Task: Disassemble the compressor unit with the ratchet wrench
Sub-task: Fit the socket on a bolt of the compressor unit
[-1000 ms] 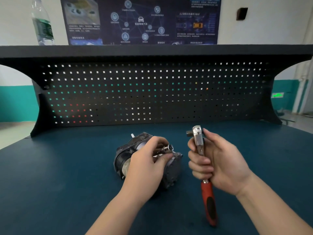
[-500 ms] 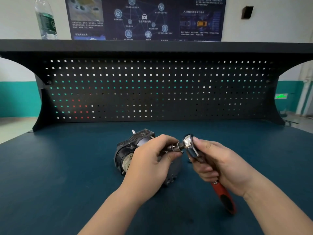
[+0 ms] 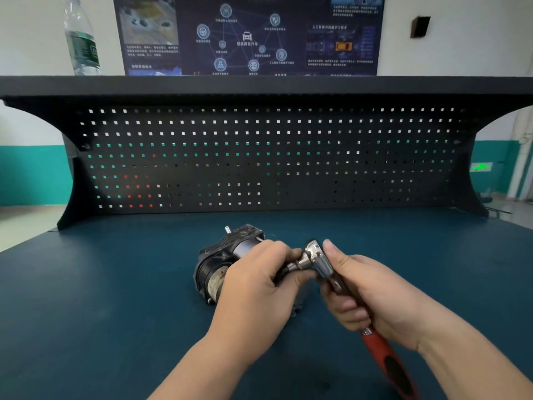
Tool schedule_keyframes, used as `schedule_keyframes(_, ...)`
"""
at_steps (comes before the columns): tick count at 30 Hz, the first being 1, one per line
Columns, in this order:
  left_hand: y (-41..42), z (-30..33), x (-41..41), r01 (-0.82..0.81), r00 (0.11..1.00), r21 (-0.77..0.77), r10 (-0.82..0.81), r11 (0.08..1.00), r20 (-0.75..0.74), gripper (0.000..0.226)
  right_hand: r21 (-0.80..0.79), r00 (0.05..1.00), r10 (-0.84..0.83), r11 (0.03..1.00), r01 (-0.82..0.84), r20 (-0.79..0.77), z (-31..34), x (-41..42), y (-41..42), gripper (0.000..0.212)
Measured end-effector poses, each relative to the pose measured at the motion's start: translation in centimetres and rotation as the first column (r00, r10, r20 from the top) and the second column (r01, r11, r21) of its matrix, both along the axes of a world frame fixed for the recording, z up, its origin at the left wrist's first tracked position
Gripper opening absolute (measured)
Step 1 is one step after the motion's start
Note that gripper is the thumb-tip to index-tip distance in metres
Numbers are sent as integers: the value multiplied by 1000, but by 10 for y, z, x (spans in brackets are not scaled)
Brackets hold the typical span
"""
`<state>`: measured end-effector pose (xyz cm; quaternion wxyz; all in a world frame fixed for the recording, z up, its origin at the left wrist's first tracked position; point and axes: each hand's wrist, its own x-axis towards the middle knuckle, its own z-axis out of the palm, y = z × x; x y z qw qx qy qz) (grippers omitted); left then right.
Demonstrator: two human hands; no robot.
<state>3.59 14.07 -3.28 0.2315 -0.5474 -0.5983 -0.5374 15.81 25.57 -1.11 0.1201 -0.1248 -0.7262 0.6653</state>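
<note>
left hand (image 3: 259, 284) pinches socket (image 3: 297, 264); hides compressor unit (image 3: 219, 261); seemingly on ratchet wrench (image 3: 320, 261)

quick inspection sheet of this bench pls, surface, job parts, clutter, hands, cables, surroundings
surface: dark blue bench top, bare where visible.
job's things: compressor unit lies on its side mid-bench; ratchet wrench has its chrome head up and its red handle running down toward the viewer; a socket sits against the head.
clutter: nothing seen on the bench top.
grippers: left hand pinches the socket; right hand grips the wrench shank, thumb by the head.
cables: nothing seen clearly.
surroundings: black pegboard with no tools hung; water bottle on the shelf above; poster on the wall.
</note>
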Motion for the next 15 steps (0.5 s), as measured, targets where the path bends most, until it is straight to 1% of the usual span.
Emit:
schedule_keyframes(2,1,-1,0,-29,1000,9,29,1000,-8,18,7,1000,-15,1000,15,-12,-1,-2,-1,57)
schedule_keyframes(5,2,-2,0,-61,998,-3,61,998,-24,13,44,994,-94,994,97,-61,-5,-4,-2,57)
schedule_keyframes(8,-4,8,-15,40,997,-121,-32,992,68,12,6,976,-163,986,165,-145,-6,-6,-2,49)
schedule_keyframes(10,-10,10,-42,47,984,-163,-17,985,180,10,57,952,-224,969,240,-206,-7,-6,1,53)
schedule_keyframes(12,-15,4,-70,-25,947,-209,90,978,308,26,161,918,-291,926,340,-268,-8,-6,3,52)
schedule_keyframes(13,-16,-1,-81,-59,929,-259,148,964,339,33,207,903,-314,901,381,-295,-8,-7,4,44)
schedule_keyframes(14,-15,-7,-89,-84,921,-328,199,941,334,39,235,892,-328,883,407,-312,-8,-9,4,32)
schedule_keyframes(15,-12,-15,-93,-92,923,-399,228,913,310,47,246,888,-333,875,416,-317,-8,-11,2,27)
